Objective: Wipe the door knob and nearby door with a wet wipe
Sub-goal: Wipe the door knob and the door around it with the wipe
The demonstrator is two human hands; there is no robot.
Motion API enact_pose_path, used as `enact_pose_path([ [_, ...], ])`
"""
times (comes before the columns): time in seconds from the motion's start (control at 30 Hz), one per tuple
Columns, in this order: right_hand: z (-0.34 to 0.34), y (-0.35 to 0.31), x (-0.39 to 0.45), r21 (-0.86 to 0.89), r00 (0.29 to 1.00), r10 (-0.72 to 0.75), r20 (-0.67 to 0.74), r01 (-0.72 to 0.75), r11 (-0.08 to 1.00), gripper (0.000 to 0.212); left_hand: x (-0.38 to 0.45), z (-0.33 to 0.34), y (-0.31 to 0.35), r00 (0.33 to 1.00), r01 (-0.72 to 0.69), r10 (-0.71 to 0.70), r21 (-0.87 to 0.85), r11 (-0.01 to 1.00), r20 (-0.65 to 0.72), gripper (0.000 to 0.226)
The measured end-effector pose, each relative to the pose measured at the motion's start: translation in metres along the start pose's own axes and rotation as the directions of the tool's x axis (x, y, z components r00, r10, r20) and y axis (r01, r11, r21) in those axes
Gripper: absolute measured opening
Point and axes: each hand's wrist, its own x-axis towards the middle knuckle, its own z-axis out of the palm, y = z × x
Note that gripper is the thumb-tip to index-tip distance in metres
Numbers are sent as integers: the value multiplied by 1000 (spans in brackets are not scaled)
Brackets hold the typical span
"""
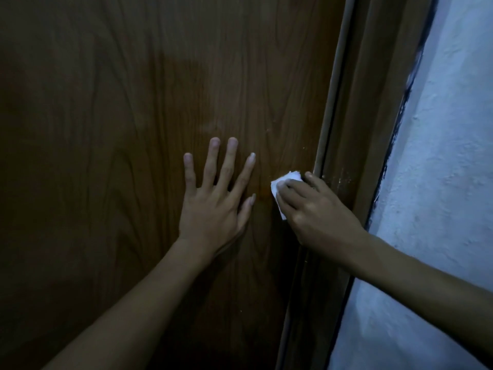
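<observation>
A dark brown wood-grain door fills most of the view. My left hand lies flat on it with fingers spread, holding nothing. Just to its right, my right hand presses a folded white wet wipe against the door, close to the door's right edge. Only the wipe's upper and left parts show; my fingers cover the remainder. No door knob is in view.
The brown door frame runs diagonally down the right of the door, with pale specks near my right hand. Beyond it is a rough pale blue-white wall. The scene is dim.
</observation>
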Motion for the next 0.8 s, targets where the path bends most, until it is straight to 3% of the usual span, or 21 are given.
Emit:
enact_pose_path([
  [0.17, 1, 7, -3, -90, 978, -193, 74, 199, 976, 32, -1, -1, -1, 1000, 2, -2, 6, 1000, 24, 69],
  [0.4, -2, -2, 3, -100, 1000, 5, 8, -4, 995, 37, -2, -3, -3, 1000, -8, 8, 7, 1000, 25, 69],
  [0.63, -2, -9, -7, -237, 956, -105, 274, 173, 956, 38, -1, -2, -4, 999, -1, 0, 9, 1000, 51, 73],
  [0.73, -7, -9, -13, -317, 934, -71, 349, 189, 929, 34, -1, -3, -3, 999, -3, 3, 0, 1000, 50, 72],
  [0.8, -15, -14, -11, -309, 932, -6, 362, 126, 943, 29, -1, -4, -4, 999, -9, 9, 3, 1000, 48, 72],
])
